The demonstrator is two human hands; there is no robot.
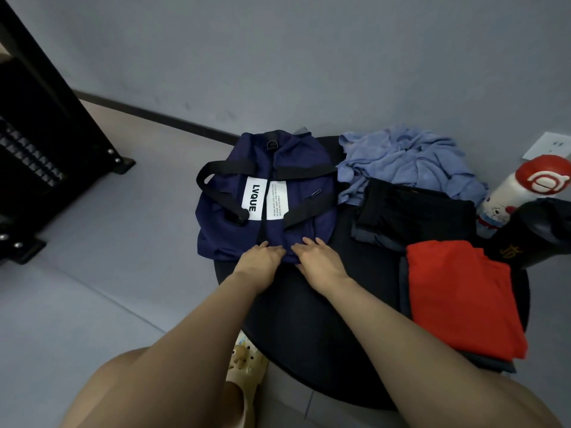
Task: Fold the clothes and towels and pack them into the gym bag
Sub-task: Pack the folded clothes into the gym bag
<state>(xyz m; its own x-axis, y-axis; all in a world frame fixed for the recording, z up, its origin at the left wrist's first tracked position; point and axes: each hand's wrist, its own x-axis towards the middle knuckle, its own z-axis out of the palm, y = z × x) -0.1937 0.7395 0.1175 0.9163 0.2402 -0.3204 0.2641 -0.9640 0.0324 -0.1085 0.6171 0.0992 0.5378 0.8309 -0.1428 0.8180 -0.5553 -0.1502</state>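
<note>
While both hands lay flat, left hand and right hand pressed spread fingers on navy gym bag, at surface left edge, red folded garment at right edge.

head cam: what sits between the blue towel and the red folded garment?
In the head view, a black garment lies on the table between the blue towel and the red folded garment.

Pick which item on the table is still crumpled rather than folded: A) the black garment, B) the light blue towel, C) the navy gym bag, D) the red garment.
B: the light blue towel lies in a rumpled heap behind the black garment, while the red garment lies flat and squared.
</note>
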